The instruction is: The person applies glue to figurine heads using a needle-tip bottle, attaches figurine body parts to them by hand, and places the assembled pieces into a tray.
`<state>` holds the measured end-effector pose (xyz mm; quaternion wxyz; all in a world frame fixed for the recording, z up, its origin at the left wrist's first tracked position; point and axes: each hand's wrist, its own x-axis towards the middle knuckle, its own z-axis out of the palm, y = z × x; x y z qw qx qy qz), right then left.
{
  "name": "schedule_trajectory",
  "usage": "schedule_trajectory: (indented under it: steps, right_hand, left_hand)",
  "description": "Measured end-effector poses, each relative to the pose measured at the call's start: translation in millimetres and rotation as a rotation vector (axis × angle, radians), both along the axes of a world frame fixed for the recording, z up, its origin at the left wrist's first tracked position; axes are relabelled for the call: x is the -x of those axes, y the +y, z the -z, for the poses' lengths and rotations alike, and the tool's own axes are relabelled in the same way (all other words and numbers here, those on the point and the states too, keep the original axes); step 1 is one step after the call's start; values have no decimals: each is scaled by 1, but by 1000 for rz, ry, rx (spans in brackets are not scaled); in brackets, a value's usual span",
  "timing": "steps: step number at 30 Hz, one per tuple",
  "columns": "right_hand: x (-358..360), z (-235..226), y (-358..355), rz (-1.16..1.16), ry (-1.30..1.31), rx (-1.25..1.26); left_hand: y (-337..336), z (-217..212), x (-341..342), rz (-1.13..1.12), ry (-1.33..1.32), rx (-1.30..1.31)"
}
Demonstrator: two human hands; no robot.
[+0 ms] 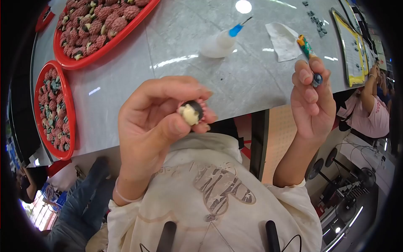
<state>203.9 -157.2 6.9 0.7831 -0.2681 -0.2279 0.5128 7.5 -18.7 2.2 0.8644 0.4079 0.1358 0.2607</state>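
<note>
- Your left hand is raised above the near edge of the desk, its fingers curled tight around a small pink piece with a dark cap and a cream lump at the exposed end.
- Your right hand is held up well apart from the left, with thumb and fingers pinched shut on a small dark bead and a thin tool with a green and orange end.
- On the desk beyond lie a white squeeze bottle with a blue nozzle and a crumpled tissue.
- Two red trays of pink pieces sit at your far left.
- Another person in a pink top sits to your right.
</note>
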Motion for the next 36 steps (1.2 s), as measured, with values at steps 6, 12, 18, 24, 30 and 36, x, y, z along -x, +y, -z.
schedule_trajectory:
  steps: [6, 12, 18, 24, 30, 36]
  right_hand:
    - [37, -21, 13, 33, -463, 219]
    - [62, -24, 31, 253, -952, 194]
    - [75, -32, 36, 264, -1113, 95]
    - [70, -38, 34, 204, -1500, 81]
    - [74, -45, 33, 183, -1642, 53]
    - [84, -43, 39, 247, -1692, 267]
  left_hand:
    - [-4, -6, -1, 50, 132, -78]
    - [-6, -5, 3, 3, 137, -17]
    - [-10, -6, 4, -59, 148, -33]
    - [-10, 2, 9, -101, 94, -215]
    - [-6, 4, 11, -220, 29, -634]
    - [-4, 2, 10, -178, 35, -563]
